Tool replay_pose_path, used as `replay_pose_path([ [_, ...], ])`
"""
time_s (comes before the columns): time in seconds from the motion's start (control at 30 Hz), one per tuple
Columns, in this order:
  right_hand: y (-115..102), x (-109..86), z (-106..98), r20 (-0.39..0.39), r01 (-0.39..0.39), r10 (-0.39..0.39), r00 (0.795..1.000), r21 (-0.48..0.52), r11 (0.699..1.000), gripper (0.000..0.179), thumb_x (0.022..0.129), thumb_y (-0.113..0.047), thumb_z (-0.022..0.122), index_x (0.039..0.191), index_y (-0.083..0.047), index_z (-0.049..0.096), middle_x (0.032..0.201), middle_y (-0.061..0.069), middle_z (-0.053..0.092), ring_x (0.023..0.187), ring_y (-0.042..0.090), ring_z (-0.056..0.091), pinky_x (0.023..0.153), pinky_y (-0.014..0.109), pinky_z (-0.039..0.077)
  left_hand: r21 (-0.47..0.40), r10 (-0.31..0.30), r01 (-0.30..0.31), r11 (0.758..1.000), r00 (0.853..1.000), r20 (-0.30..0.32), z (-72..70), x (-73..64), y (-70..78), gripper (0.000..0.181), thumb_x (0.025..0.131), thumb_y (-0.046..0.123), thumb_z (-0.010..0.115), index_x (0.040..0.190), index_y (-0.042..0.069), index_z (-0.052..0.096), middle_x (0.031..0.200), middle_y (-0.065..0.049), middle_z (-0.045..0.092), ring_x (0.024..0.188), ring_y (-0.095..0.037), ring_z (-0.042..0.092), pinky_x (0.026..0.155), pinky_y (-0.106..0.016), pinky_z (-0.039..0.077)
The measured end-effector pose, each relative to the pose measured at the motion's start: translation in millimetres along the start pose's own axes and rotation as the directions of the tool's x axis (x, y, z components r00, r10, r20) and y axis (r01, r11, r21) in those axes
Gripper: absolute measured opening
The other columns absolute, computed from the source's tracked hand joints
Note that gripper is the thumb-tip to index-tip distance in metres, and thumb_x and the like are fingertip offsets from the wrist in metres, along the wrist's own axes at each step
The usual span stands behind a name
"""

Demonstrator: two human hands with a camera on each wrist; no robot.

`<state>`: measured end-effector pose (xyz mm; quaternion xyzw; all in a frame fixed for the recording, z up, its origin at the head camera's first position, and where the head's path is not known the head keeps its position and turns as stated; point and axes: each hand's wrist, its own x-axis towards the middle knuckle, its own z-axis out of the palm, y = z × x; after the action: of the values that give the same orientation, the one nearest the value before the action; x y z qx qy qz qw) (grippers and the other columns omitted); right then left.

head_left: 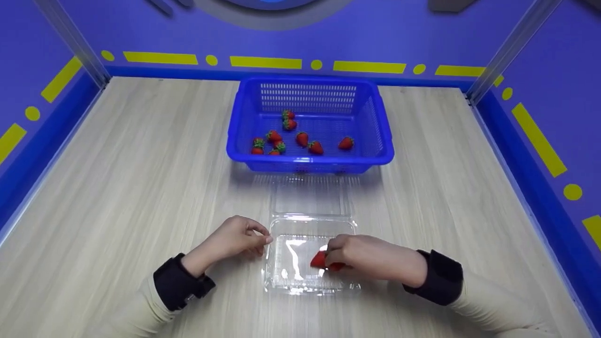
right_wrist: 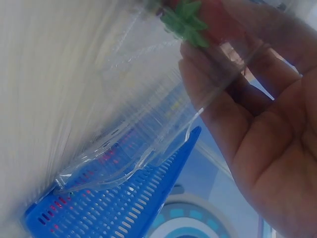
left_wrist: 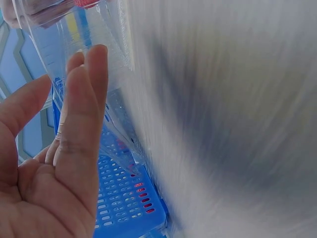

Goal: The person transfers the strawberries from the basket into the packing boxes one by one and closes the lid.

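Observation:
A clear plastic clamshell box point(head_left: 300, 277) lies unfolded on the table, its lid point(head_left: 310, 199) toward the basket. My right hand point(head_left: 364, 253) reaches into the box's right half and grips a strawberry point(head_left: 319, 259). More red shows under the fingers; whether it is a second strawberry I cannot tell. In the right wrist view, green leaves point(right_wrist: 185, 22) show beside the fingertips through the clear wall. My left hand point(head_left: 239, 239) is at the box's left rim, thumb apart from the fairly straight fingers point(left_wrist: 79, 109). Whether it touches the rim is unclear.
Beyond the box stands a blue plastic basket point(head_left: 385, 145) with slotted walls, holding several strawberries point(head_left: 315, 147), most toward its left side. The lid's far end lies close to the basket's front. Blue panels point(head_left: 375, 42) with yellow marks enclose the wooden table point(head_left: 155, 164).

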<state>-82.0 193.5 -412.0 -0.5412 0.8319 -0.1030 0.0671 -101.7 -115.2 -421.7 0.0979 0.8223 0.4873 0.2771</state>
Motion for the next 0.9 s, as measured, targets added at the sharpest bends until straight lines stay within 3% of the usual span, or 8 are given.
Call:
replay_pose_path([
  [0.2, 0.0, 0.8, 2.1, 0.009, -0.010, 0.010, 1.000, 0.012, 1.000, 0.007, 0.088, -0.011, 0.079, 0.095, -0.013, 0.076, 0.086, -0.001, 0.067, 0.081, 0.009, 0.063, 0.070, 0.014, 0.053, -0.041, 0.005, -0.004, 0.999, 1.000, 0.018, -0.1, 0.5, -1.5, 0.027, 0.095, 0.014, 0.071, 0.108, -0.009, 0.071, 0.080, -0.019, 0.077, 0.062, -0.006, 0.068, 0.063, -0.027, 0.062],
  [0.47, 0.5, 2.0, 4.5, -0.003, 0.001, -0.001, 1.000, -0.017, 1.000, 0.006, 0.088, -0.010, 0.079, 0.092, -0.014, 0.077, 0.082, -0.002, 0.064, 0.076, 0.007, 0.060, 0.068, 0.013, 0.050, -0.111, -0.037, 0.041, 0.993, 0.999, 0.037, 2.6, 2.2, -6.6, 0.023, 0.095, 0.012, 0.068, 0.102, -0.010, 0.070, 0.074, -0.003, 0.075, 0.063, -0.007, 0.069, 0.066, -0.030, 0.064],
  [0.67, -0.5, 4.1, 5.4, 0.002, -0.006, 0.007, 1.000, -0.014, 1.000, 0.008, 0.087, -0.007, 0.078, 0.092, -0.014, 0.077, 0.082, -0.002, 0.064, 0.076, 0.008, 0.059, 0.066, 0.013, 0.049, -0.136, -0.051, 0.056, 0.989, 0.998, 0.041, 3.5, 2.6, -6.3, 0.021, 0.095, 0.010, 0.068, 0.099, -0.010, 0.069, 0.072, 0.001, 0.074, 0.064, -0.008, 0.071, 0.067, -0.030, 0.065],
  [0.9, -2.1, 6.2, 6.2, -0.001, -0.009, 0.009, 1.000, -0.055, 0.998, 0.005, 0.088, -0.010, 0.078, 0.090, -0.014, 0.077, 0.081, -0.002, 0.062, 0.074, 0.008, 0.058, 0.064, 0.015, 0.049, -0.167, -0.060, 0.067, 0.984, 0.997, 0.046, 3.2, 1.8, -5.5, 0.015, 0.096, 0.010, 0.067, 0.092, -0.004, 0.067, 0.069, 0.005, 0.072, 0.064, -0.007, 0.070, 0.068, -0.029, 0.065],
])
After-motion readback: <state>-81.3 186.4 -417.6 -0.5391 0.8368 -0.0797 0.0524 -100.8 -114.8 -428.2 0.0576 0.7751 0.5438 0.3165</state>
